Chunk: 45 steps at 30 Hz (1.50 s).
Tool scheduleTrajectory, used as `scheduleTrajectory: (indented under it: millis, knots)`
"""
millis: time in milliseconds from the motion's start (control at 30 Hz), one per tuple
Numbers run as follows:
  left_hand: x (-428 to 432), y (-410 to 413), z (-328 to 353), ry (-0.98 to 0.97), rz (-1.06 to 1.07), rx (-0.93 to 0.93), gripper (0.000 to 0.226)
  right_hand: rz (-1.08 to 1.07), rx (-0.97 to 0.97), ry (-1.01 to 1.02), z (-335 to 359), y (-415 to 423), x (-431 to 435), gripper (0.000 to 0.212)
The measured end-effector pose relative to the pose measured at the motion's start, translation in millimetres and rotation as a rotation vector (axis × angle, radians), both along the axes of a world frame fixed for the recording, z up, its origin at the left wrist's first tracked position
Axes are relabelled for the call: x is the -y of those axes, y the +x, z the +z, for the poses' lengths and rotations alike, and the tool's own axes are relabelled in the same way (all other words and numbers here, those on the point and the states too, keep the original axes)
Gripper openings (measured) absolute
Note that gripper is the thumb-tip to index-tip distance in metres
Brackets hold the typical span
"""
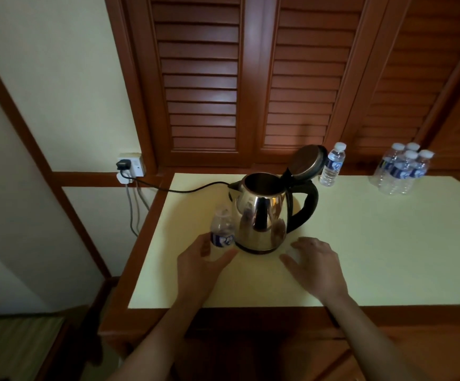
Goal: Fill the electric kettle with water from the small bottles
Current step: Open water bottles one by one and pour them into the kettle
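The steel electric kettle [261, 215] stands on its base in the middle of the cream table [374, 243], lid [307, 162] flipped up and black handle to the right. Just left of the kettle is a small clear bottle [221, 229] with a blue label; it is blurred and no cap shows on it. My left hand [201, 266] holds its lower part between thumb and fingers. My right hand [315, 266] lies flat on the table in front of the kettle, fingers spread, holding nothing.
One capped bottle [332, 165] stands behind the kettle's lid. Several more capped bottles [403, 169] cluster at the back right. The kettle's black cord [179, 190] runs left to a wall socket [130, 165]. Louvred wooden doors [201, 78] rise behind the table.
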<state>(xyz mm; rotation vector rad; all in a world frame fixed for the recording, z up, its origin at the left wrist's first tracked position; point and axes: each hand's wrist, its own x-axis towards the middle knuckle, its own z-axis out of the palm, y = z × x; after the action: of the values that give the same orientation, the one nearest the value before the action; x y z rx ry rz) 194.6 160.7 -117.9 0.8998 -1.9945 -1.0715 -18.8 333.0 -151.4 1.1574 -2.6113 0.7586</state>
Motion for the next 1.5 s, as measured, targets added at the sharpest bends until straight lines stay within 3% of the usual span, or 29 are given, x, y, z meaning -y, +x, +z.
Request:
scheduleTrajectory:
  millis: [333, 433, 567, 833, 1500]
  knots:
    - [50.8, -16.8, 78.4, -0.245, 0.1, -0.022, 0.055, -0.009, -0.048, -0.01, -6.4, -4.6, 0.6, 0.049]
    - [63.9, -20.8, 92.1, -0.429, 0.064, 0.0, 0.052, -0.019, -0.068, -0.006, -7.9, -5.3, 1.9, 0.048]
    - [81.4, -26.5, 99.3, -0.636, 0.042, 0.11, 0.056, -0.006, -0.064, -0.006, -9.3, -5.9, 1.8, 0.046]
    - [89.7, -31.1, 114.6, -0.82, 0.068, 0.23, 0.062, 0.003, -0.03, -0.025, -4.7, -3.3, 1.0, 0.044]
    - [90.3, -34.8, 128.8, -0.915, 0.077, 0.242, 0.057, -0.006, -0.056, -0.045, -10.1, -6.2, 1.7, 0.042]
